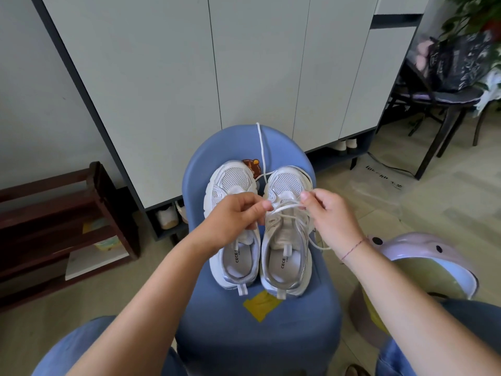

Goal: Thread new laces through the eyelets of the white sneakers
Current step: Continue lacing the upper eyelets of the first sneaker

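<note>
While the left hand and right hand each pinch the white lace over the right-of-centre sneaker on the blue stool, an uneven pull could likely drag one end out of its eyelet.

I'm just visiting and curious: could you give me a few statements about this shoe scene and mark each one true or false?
1. Both sneakers stand on the blue stool. True.
2. Their toes point toward the person. False: the heels face the person.
3. The left hand and right hand each pinch the lace over the right sneaker. True.
4. The lace is red. False: it is white.
</note>
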Demonstrator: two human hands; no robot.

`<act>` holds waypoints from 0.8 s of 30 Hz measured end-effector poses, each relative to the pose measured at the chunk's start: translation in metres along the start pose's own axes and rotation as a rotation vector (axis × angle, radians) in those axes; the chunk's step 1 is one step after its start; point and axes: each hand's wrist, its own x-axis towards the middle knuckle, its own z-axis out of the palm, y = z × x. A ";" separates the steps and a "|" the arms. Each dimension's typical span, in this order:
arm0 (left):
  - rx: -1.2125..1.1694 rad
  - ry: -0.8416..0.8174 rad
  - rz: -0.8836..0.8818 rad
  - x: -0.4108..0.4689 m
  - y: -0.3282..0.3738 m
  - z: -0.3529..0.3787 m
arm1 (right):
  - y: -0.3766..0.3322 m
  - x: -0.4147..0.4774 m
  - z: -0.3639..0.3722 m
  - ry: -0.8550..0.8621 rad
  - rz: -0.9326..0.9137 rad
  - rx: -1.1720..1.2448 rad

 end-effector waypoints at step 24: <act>0.524 0.288 0.185 0.020 -0.019 0.024 | 0.008 0.009 -0.018 -0.130 0.276 0.151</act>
